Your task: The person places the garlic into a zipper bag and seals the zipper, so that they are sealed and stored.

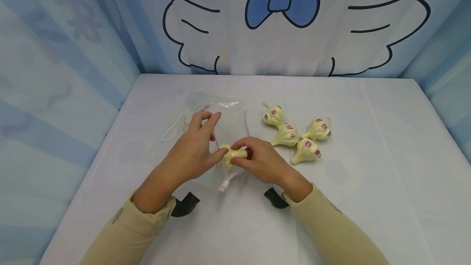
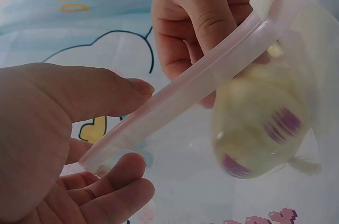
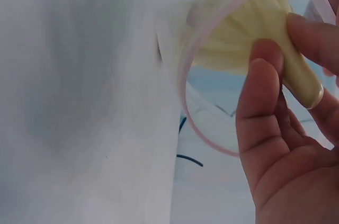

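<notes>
Near edge of the table [image 1: 235,232]: both forearms in tan sleeves enter from 6 o'clock.

Right hand [image 1: 263,160]: thumb and fingers pinched on the stem end of a garlic bulb [image 1: 232,154]. Bulb's long axis runs roughly 3 to 9 o'clock, fat end leading toward 9, partly through the mouth of the clear zip bag [image 1: 217,122].

Left hand [image 1: 195,150]: at 9 o'clock of the bulb, thumb and fingers spread, holding the bag's pink zip strip [image 2: 201,78] so the mouth stays open. Wrist view shows the bulb's body already behind the plastic.

Judgement: right hand is nearer and carries the bulb; the opening lies at its 9 o'clock.

Farther, toward 2 o'clock: four more garlic bulbs [image 1: 294,134] clustered, touching one another, apart from the bag.
</notes>
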Demonstrator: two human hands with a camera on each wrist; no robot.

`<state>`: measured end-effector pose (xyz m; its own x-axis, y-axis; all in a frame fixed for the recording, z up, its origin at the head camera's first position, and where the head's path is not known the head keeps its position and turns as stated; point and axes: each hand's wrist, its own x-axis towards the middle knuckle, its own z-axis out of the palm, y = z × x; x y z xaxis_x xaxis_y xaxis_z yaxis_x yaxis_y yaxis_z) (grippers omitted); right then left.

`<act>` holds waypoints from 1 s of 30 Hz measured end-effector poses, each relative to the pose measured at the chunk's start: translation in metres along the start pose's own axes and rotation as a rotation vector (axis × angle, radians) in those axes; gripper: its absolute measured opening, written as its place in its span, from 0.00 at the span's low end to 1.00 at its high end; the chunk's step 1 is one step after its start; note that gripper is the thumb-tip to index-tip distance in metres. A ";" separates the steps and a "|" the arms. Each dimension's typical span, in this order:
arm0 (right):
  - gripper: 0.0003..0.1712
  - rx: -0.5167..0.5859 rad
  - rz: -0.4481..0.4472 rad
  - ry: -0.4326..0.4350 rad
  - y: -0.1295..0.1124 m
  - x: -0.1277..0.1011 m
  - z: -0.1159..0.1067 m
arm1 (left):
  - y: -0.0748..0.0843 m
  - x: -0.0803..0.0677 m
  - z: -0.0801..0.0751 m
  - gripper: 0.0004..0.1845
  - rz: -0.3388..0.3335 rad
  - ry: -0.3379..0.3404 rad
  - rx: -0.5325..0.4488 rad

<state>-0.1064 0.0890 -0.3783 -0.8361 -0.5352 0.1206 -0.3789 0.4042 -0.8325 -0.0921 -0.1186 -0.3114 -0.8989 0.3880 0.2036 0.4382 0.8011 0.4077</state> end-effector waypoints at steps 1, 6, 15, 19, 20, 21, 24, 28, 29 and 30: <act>0.15 -0.004 -0.005 0.017 0.000 0.000 0.001 | 0.000 0.000 0.000 0.46 0.003 0.003 0.002; 0.13 -0.026 -0.040 0.080 0.002 -0.002 0.003 | 0.001 0.000 -0.001 0.46 0.006 0.010 0.013; 0.14 -0.029 -0.068 0.110 0.002 -0.002 0.006 | 0.001 0.000 0.000 0.46 0.003 0.009 0.013; 0.10 -0.079 -0.098 0.150 -0.001 0.001 0.010 | 0.000 0.000 0.000 0.46 0.002 0.014 0.005; 0.10 -0.101 -0.108 0.161 -0.001 0.001 0.010 | 0.000 -0.001 0.000 0.45 -0.001 0.013 0.002; 0.09 -0.120 -0.115 0.171 -0.002 0.002 0.011 | 0.000 -0.001 0.000 0.45 -0.001 0.015 -0.001; 0.10 -0.153 -0.119 0.188 -0.002 0.003 0.013 | -0.001 -0.002 0.000 0.45 -0.001 0.017 -0.012; 0.11 -0.187 -0.114 0.195 -0.002 0.004 0.016 | -0.001 -0.002 0.000 0.45 0.005 0.020 -0.015; 0.10 -0.198 -0.114 0.196 -0.002 0.005 0.017 | -0.001 -0.002 -0.001 0.45 0.007 0.021 -0.016; 0.10 -0.204 -0.117 0.200 -0.002 0.005 0.017 | -0.001 -0.002 -0.001 0.45 0.011 0.023 -0.017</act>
<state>-0.1026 0.0728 -0.3853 -0.8360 -0.4382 0.3303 -0.5321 0.5001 -0.6832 -0.0905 -0.1205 -0.3118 -0.8940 0.3856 0.2283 0.4478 0.7893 0.4201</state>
